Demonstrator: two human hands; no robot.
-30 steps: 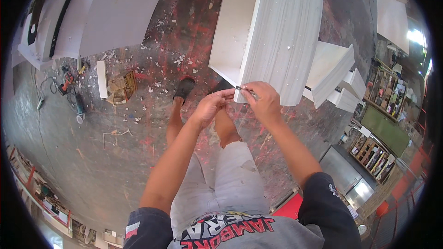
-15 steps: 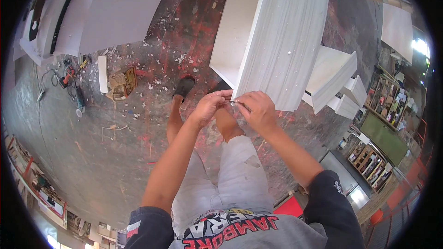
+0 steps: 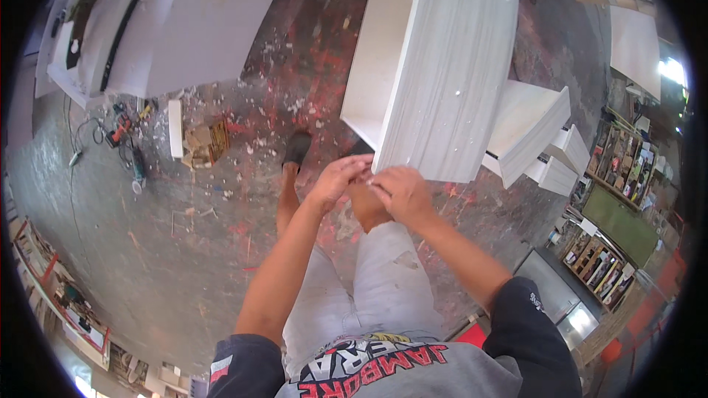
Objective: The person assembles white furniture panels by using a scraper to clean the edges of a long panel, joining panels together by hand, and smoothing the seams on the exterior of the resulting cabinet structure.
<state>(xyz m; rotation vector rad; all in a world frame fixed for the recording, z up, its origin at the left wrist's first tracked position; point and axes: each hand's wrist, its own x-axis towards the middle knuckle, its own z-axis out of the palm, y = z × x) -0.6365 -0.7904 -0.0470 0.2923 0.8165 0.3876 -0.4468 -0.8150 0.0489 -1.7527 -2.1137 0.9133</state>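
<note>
A long cabinet with a pale grey wood-grain face stands before me, its white inner side showing on the left. At its near lower corner my two hands come together. My left hand has its fingers bent and pinched close to the corner edge. My right hand is beside it, thumb and fingertips pressed together over the same spot. Whatever small thing sits between the fingertips is hidden and blurred.
White drawers stand right of the cabinet. Left on the floor lie a cordless drill, an angle grinder, a white strip and a torn cardboard box. Large pale panels stand far left; tool trays are at right.
My view has shifted slightly, so the floor things sit lower and further right. Both hands stay at the cabinet corner, fingers moved a little and the right hand blurred.
</note>
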